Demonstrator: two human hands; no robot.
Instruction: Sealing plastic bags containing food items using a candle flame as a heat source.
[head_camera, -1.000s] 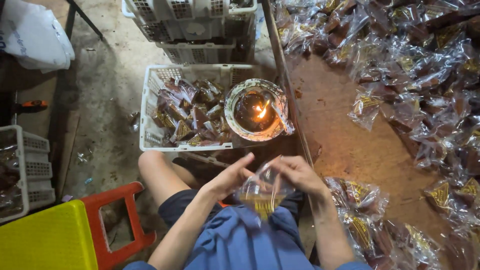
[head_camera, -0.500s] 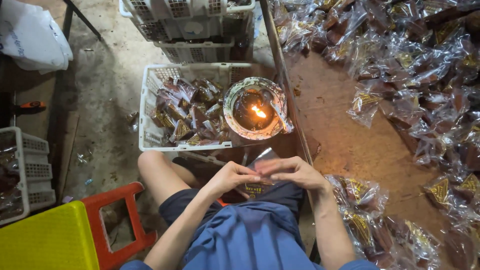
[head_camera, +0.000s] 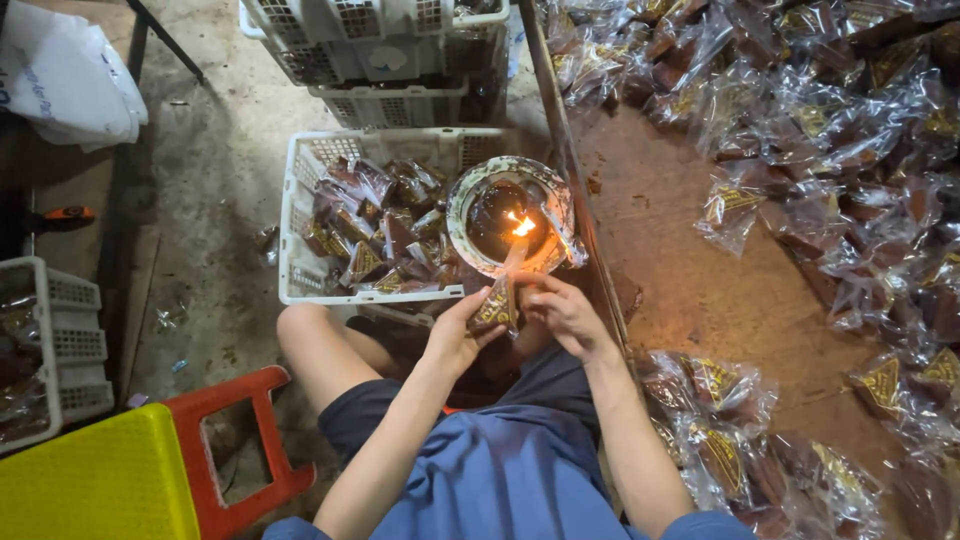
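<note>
the person is sitting with both hands raised in front of the knees, pinching one small clear packet (head_camera: 497, 300) between them. the left hand (head_camera: 455, 335) is gripping the packet's lower left side with thumb and fingers closed on it, and the right hand (head_camera: 563, 312) is holding its right edge, fingers curled tight around the wrap. the packet is standing roughly upright, its top end reaching up toward the flame (head_camera: 521, 226) that is burning inside a round bowl (head_camera: 470, 200); whether the wrap is touching the flame cannot be told. the bowl is sitting at the edge of the table (head_camera: 680, 290), just beside a white crate (head_camera: 300, 230) that is holding a heap of packed sweets. more white crates (head_camera: 380, 60) are stacking up behind it. on the table, filled packets (head_camera: 830, 150) are lying in a wide pile along the far and right side, and another cluster (head_camera: 740, 440) is lying near the person's right forearm. a red stool (head_camera: 225, 440) and a yellow lid (head_camera: 95, 480) are showing at the lower left, well apart from the hands
</note>
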